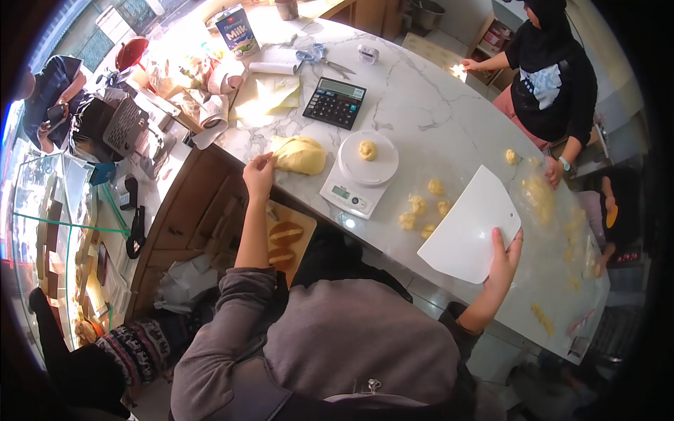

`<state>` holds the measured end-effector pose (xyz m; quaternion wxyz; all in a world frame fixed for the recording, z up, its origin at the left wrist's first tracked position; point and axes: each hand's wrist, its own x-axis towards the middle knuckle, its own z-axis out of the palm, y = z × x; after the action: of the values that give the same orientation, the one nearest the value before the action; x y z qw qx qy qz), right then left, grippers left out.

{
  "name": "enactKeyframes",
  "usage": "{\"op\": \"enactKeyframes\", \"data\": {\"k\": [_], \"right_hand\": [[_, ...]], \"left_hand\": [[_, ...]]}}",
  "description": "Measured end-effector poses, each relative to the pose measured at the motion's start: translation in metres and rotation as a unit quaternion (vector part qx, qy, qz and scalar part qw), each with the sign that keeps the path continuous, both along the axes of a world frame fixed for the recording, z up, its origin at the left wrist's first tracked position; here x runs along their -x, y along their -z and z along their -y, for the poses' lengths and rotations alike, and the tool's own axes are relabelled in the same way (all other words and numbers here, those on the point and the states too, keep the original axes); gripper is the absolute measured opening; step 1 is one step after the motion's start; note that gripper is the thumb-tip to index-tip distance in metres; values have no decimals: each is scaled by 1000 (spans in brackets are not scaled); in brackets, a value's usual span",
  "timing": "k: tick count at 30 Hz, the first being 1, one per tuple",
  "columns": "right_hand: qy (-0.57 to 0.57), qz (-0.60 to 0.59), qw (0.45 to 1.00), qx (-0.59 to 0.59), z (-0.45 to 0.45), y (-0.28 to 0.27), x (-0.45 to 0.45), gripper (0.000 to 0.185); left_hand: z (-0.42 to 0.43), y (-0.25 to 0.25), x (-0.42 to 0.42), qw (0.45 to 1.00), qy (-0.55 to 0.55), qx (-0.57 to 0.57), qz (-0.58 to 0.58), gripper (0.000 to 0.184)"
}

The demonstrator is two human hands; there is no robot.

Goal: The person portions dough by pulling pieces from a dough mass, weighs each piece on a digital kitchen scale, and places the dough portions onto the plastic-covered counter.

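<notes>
My left hand (259,175) pinches the left edge of a large lump of yellow dough (300,156) near the counter's front edge. In my right hand (503,258) is a broad white plastic dough scraper (469,228), held tilted over the counter, thumb on its face. Between my hands stands a white kitchen scale (353,200) with a small dough piece (367,150) on its round plate. Several small dough pieces (418,205) lie between the scale and the scraper, which may hide more of them.
Behind the scale is a black calculator (335,103), with scissors (338,68) and a milk carton (237,32) beyond. Bread on a tray (303,242) sits below the counter. A co-worker's hand (554,172) rests near more dough (538,198) on the right. Other people stand around.
</notes>
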<state>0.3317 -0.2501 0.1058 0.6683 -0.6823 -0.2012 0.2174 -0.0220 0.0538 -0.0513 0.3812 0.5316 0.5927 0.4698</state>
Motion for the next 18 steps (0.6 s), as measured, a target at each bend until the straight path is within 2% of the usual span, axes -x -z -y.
{"op": "enactKeyframes", "data": {"k": [6, 9, 11, 13, 17, 18], "right_hand": [[-59, -5, 998, 21, -21, -12, 11, 51], [-153, 70, 986, 14, -55, -27, 28, 53], [-235, 96, 967, 18, -88, -40, 40, 53], [-288, 176, 941, -12, -128, -42, 59, 52], [-367, 289, 884, 22, -203, -45, 115, 53], [-380, 337, 858, 70, -225, -34, 136, 52]], "left_hand": [[16, -8, -5, 986, -27, -104, -130, 17], [17, -5, -1, 984, -13, -127, -126, 15], [22, -14, -4, 987, -10, -127, -98, 12], [25, -17, -3, 989, -6, -121, -87, 10], [30, -15, 0, 991, 1, -113, -76, 11], [31, -18, -2, 991, 3, -109, -74, 10]]}}
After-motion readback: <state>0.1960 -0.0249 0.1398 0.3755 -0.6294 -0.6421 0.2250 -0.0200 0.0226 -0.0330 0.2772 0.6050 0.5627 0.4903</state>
